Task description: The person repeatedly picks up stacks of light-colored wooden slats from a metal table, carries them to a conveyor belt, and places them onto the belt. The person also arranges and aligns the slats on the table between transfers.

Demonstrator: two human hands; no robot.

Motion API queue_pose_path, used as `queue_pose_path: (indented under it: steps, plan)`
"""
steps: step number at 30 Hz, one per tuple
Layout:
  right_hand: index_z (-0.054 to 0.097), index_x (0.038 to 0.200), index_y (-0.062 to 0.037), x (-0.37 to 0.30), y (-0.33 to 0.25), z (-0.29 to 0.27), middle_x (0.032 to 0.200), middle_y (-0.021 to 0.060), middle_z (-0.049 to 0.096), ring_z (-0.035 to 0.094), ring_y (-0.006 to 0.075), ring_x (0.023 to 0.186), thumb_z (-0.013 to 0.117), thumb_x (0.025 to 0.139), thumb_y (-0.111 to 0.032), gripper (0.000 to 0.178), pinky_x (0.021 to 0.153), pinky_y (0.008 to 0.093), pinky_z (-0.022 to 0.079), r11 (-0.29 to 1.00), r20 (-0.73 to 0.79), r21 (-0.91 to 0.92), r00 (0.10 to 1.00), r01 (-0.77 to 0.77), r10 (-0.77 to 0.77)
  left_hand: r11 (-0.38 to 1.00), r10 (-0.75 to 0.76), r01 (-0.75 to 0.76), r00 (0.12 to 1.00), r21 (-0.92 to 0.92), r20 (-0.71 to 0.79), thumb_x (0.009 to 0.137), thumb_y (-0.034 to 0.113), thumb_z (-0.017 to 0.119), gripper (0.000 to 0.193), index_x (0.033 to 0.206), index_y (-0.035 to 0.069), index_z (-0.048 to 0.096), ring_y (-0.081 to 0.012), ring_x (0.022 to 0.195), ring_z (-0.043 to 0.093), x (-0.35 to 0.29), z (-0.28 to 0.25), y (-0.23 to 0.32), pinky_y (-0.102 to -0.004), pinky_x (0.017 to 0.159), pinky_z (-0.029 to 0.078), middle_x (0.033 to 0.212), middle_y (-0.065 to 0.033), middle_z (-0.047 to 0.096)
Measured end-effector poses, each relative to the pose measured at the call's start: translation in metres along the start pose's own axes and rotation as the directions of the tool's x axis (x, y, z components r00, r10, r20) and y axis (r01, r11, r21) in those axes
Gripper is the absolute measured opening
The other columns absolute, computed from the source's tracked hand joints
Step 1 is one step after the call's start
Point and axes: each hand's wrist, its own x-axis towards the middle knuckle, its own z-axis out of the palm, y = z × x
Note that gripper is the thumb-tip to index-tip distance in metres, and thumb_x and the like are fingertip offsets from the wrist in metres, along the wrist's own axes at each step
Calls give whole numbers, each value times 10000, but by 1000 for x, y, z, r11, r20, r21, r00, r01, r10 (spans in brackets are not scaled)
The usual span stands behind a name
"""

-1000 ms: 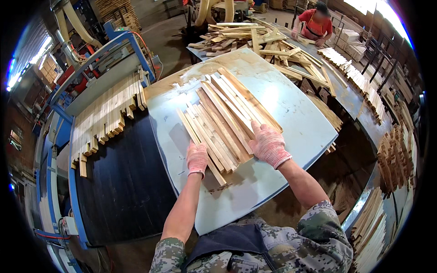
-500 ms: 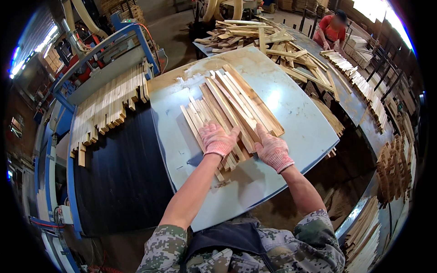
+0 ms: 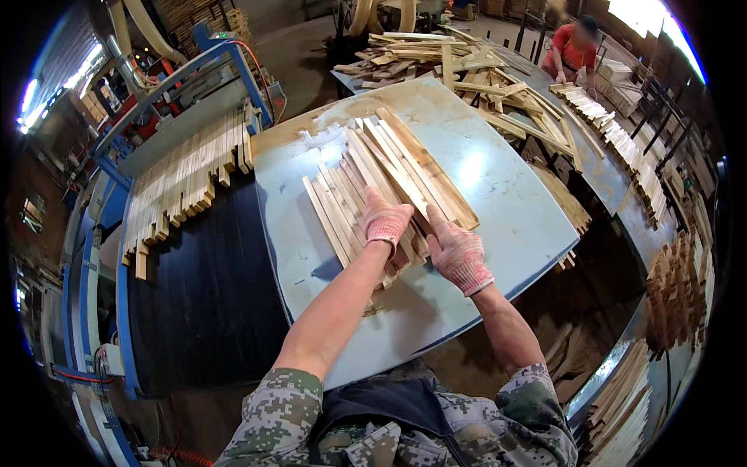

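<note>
Pale tabletop point(image 3: 513, 214), right corner point(image 3: 574, 240) well beyond wood strips point(image 3: 393, 167) (both hands point(image 3: 387, 218) point(image 3: 459, 253) touching them).

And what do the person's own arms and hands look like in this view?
The left hand and right hand wear matching fabric gloves, mottled pinkish red and white, with snug cuffs at the wrists. The forearms are bare. The sleeves end around the elbows, in a pixelated camouflage of green, grey and off-white. No cables show on either arm.
</note>
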Motion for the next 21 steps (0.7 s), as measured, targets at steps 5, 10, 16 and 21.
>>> queue_pose_path:
  steps: [5, 10, 16, 21]
  plan:
    - [546, 1523, -66, -14, -26, -36, 950, 157, 753, 754, 356, 850, 655, 979, -216, 575, 737, 509, 600, 992, -161, -42, 979, 123, -128, 855, 173, -200, 980, -479, -101, 873, 166, 703, 937, 1684, -41, 282, -379, 1364, 618, 6, -21, -32, -424, 1124, 509, 1501, -306, 589]
    - [586, 1533, -24, -36, -55, -22, 866, 132, 712, 706, 324, 710, 741, 904, -95, 652, 621, 450, 571, 939, -424, 118, 872, 322, -246, 762, 219, -347, 933, -546, -287, 907, 53, 638, 821, 1666, -38, 341, -321, 1296, 639, -30, -87, -73, -382, 1085, 533, 1498, -236, 602]
    - [581, 1544, -52, -66, -121, 36, 904, 175, 710, 734, 383, 808, 728, 945, -148, 625, 694, 475, 596, 879, -130, 428, 977, 209, -169, 944, 111, -215, 921, -249, -374, 916, 51, 668, 813, 1666, -21, 363, -324, 1248, 689, -63, -151, -144, -377, 1080, 539, 1470, -246, 636]
    - [461, 1612, -84, -92, -140, 93, 1015, 191, 740, 749, 416, 891, 682, 1011, -252, 662, 745, 531, 593, 883, 117, 464, 982, 76, -146, 999, -14, 2, 943, -35, -332, 933, 105, 687, 821, 1677, 9, 354, -376, 1317, 664, -60, -143, -193, -407, 1138, 504, 1514, -283, 613]
